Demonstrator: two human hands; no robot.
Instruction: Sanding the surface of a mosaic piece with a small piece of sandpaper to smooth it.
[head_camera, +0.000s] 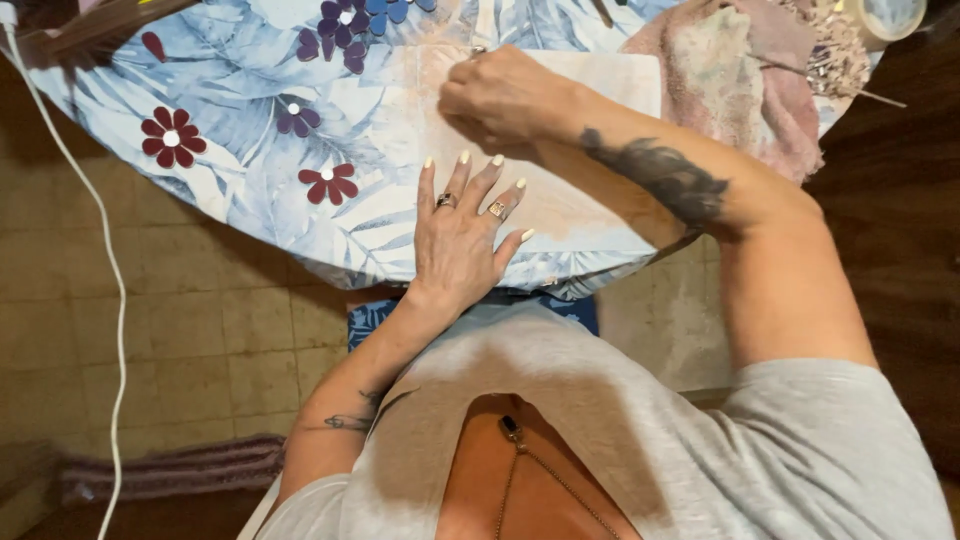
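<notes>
Head view: the left hand lies flat, fingers spread, pinning the pale sheet to the flowered table. Just beyond it, the right hand is curled closed on the sheet; what it pinches is hidden. The work looks mid-step: steady pressure needed.

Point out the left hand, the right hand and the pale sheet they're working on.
left hand (460, 240), head view, back of the hand.
right hand (500, 95), head view, knuckles.
pale sheet (610, 75), head view, bare upper right part.

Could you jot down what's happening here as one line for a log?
left hand: flat on pale panel | right hand: closed, pressing on panel | surface: round table with leaf-print cloth, flower pieces | pink cloth at far right
</notes>
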